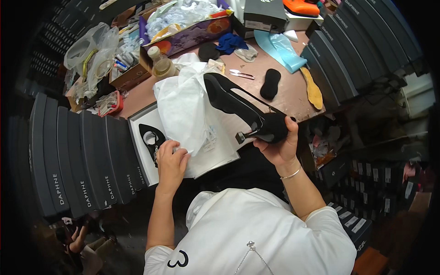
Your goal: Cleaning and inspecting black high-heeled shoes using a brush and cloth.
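Observation:
A black high-heeled shoe (233, 103) is held up over the table, its toe toward the far side. My right hand (282, 146) is closed round its heel end, and the heel with its dark tip points to the left. My left hand (172, 160) has its bent fingers at the lower edge of white tissue paper (181, 105). That paper spreads over an open white shoebox (215, 160). Inside the box, at its left side, another black shoe (149, 137) lies next to my left hand, partly hidden by it.
Dark shoebox stacks rise on the left (68, 156) and right (348, 50). On the pink table (293, 98) lie a black pad (271, 84), a yellowish insole (312, 89), light blue sheeting (279, 50) and a bottle (162, 66). A purple carton (188, 34) stands behind.

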A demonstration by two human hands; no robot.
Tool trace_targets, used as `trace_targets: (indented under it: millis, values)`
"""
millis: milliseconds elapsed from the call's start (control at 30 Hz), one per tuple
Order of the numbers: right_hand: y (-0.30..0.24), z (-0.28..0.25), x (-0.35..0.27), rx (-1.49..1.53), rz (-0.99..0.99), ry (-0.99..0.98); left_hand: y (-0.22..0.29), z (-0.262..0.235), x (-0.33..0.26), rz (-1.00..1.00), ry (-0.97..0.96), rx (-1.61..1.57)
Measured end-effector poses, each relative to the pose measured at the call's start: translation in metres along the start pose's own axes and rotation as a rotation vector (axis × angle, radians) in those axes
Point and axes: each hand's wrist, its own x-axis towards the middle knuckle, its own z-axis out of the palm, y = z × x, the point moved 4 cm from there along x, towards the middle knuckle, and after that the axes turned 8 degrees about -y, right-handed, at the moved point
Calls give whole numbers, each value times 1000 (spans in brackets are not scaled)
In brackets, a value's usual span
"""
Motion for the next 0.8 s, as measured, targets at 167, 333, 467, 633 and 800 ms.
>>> trace_targets:
  millis: [167, 333, 467, 633, 800]
  values:
    - [-1, -17, -11, -59, -9, -230, 0, -22, 12, -71, 334, -35]
    - [-15, 27, -16, -983, -38, -408, -17, -40, 8, -258, 567, -199]
    - [5, 74, -15, -1788, -257, -704, -29, -20, 8, -375, 439, -446]
    - [23, 62, -14, -1916, -220, -729, -34, -10, 13, -274, 489, -600]
    - [14, 71, -14, -1804, -181, -691, -51, 4, 21, -402, 517, -794]
